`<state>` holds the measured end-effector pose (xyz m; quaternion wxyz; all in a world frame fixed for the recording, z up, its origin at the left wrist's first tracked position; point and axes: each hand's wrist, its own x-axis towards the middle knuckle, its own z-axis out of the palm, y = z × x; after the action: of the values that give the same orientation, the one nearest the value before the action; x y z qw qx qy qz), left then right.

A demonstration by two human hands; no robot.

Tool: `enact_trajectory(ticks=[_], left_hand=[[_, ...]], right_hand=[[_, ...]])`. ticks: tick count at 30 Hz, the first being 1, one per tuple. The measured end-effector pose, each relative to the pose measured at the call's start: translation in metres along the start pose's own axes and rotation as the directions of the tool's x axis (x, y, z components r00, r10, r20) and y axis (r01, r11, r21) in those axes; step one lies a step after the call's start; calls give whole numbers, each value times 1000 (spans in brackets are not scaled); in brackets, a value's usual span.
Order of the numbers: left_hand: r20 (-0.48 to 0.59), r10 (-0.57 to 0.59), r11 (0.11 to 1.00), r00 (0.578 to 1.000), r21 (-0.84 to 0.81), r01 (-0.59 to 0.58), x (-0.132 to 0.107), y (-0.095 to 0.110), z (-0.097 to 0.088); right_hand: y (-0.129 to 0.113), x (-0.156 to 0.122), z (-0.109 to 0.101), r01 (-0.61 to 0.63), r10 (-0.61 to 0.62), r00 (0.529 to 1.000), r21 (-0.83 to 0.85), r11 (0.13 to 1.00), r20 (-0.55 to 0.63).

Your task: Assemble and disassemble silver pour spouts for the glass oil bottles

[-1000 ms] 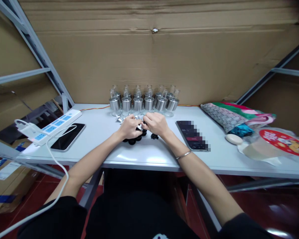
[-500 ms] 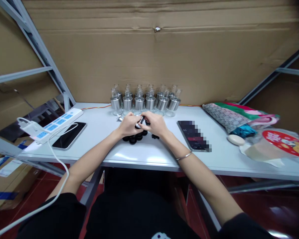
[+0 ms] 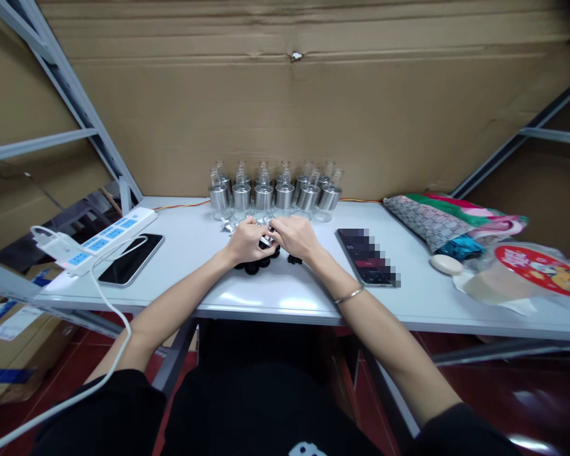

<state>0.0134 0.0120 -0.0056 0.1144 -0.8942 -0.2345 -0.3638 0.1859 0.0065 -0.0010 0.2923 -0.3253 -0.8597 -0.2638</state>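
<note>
Just above the table, my left hand (image 3: 246,241) is closed around a small black-and-silver part (image 3: 266,241), whose exact kind I cannot make out. My right hand (image 3: 296,235) meets it from the other side, with its fingertips pinched at the top of the same part. Under my hands lie several round black pieces (image 3: 252,267), partly covered by the left one. A few smaller black pieces (image 3: 294,259) rest below my right palm. Small shiny silver pieces (image 3: 227,225) lie beyond my left hand.
Several glass bottles with metal sleeves (image 3: 263,196) stand in rows at the back. A phone (image 3: 132,259) and a white power strip (image 3: 109,239) are at left. Another phone (image 3: 367,258), a patterned pouch (image 3: 427,221) and a red-lidded tub (image 3: 541,269) are at right.
My hands stay together around the small part. The right fingers have shifted slightly over it, and more of its silver side faces me. The view has moved a little.
</note>
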Motion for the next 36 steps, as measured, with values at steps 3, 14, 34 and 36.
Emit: enact_trajectory(ticks=[3, 14, 34, 36], left_hand=[[36, 8, 1000, 999, -30, -7, -1, -1, 1], [10, 80, 993, 997, -87, -79, -1, -4, 2], [34, -77, 997, 996, -13, 78, 0, 1, -4], [43, -78, 996, 996, -32, 79, -1, 0, -3]], right_hand=[[0, 0, -1, 8, -8, 1000, -48, 999, 8], [-1, -2, -1, -7, 6, 999, -22, 1000, -45], [-6, -2, 3, -34, 38, 995, 43, 999, -88], [-6, -2, 5, -30, 32, 998, 46, 999, -61]])
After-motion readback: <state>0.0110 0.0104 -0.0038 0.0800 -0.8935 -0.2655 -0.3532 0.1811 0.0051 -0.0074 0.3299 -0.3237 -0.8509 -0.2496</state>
